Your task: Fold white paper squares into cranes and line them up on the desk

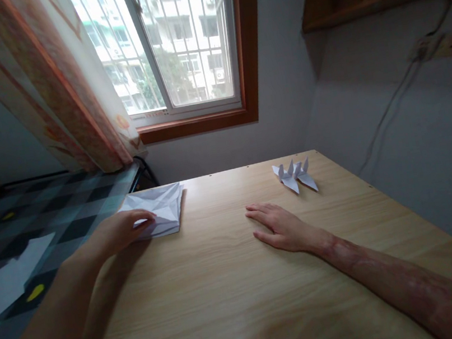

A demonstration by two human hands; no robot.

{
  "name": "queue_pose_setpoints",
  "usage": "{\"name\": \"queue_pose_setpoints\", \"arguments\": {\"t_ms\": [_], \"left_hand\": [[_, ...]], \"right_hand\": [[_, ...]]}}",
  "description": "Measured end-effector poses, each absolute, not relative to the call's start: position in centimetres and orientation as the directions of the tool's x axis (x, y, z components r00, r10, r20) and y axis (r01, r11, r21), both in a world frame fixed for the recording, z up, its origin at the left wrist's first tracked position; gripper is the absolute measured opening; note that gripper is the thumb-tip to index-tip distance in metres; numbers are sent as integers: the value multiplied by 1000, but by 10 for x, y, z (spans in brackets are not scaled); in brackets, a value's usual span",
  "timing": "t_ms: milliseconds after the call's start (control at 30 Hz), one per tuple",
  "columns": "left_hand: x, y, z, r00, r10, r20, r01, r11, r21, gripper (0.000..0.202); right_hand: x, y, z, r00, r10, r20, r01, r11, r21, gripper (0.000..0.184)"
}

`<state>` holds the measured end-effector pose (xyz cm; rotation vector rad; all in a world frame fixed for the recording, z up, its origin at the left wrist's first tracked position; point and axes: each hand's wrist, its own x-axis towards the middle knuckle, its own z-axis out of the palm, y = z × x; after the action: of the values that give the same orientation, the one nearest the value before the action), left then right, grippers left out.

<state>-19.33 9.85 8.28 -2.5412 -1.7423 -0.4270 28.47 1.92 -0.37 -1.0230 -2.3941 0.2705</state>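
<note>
A stack of white creased paper sheets (163, 207) lies at the far left corner of the wooden table (236, 292). My left hand (122, 229) rests on the near edge of that stack, fingers closed on the top sheet's corner. My right hand (279, 228) lies flat on the table near the middle, fingers stretched out, holding nothing. Two folded white paper cranes (295, 175) sit beyond my right hand near the far edge, apart from it.
A bed with a checked cover (25, 222) stands left of the table, with a white sheet (1, 288) on it. A patterned curtain (61, 92) and a window (181, 40) are behind. A grey wall with a cable (387, 111) runs along the table's right side.
</note>
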Motion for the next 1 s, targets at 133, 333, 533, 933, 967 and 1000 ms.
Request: {"name": "queue_pose_setpoints", "arguments": {"t_ms": [133, 333, 533, 933, 967, 1000], "left_hand": [[-172, 84, 105, 317, 860, 400, 949, -291, -124, 66], [-90, 47, 111, 484, 667, 567, 860, -484, -164, 39], [3, -10, 45, 646, 655, 391, 708, -706, 13, 28], [-30, 22, 44, 832, 529, 167, 501, -846, 183, 102], [-37, 27, 44, 834, 535, 135, 512, -842, 169, 106], [-43, 32, 45, 826, 551, 117, 532, -831, 159, 104]], "right_hand": [[282, 17, -2, -549, 731, 405, 623, 681, -383, 49], [281, 19, -5, -350, 814, 463, 613, 573, -545, 44], [289, 29, -10, -45, 876, 480, 525, 430, -735, 36], [282, 16, -4, -416, 831, 369, 782, 534, -320, 53], [283, 16, -3, -422, 830, 363, 784, 536, -314, 54], [284, 16, -3, -429, 830, 357, 783, 539, -312, 54]]}}
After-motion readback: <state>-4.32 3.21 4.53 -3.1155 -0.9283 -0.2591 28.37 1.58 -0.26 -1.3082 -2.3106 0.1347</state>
